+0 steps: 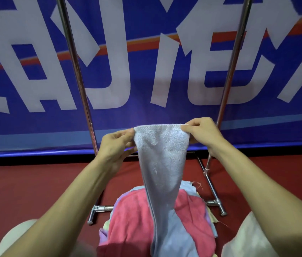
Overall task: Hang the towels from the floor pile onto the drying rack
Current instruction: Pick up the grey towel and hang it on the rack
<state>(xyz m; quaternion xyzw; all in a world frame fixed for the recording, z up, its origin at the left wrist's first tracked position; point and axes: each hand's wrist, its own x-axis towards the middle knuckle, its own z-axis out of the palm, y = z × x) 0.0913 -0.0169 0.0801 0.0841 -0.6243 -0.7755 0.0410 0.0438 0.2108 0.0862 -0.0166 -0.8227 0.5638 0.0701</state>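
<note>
A light blue towel (162, 158) hangs stretched between my two hands, its lower end trailing down onto the floor pile. My left hand (117, 143) pinches the towel's top left corner. At the top right corner, my right hand (201, 131) pinches the edge. The pile (133, 217) lies on the floor below, with a pink towel on top and blue, yellow and lilac pieces under it. The drying rack's two metal uprights (76, 67) rise on either side behind the towel; its top rail is out of view.
The rack's base feet (98, 210) stand on the red floor at both sides of the pile. A blue banner (137, 75) with large white characters fills the wall behind. My knees show at the bottom corners.
</note>
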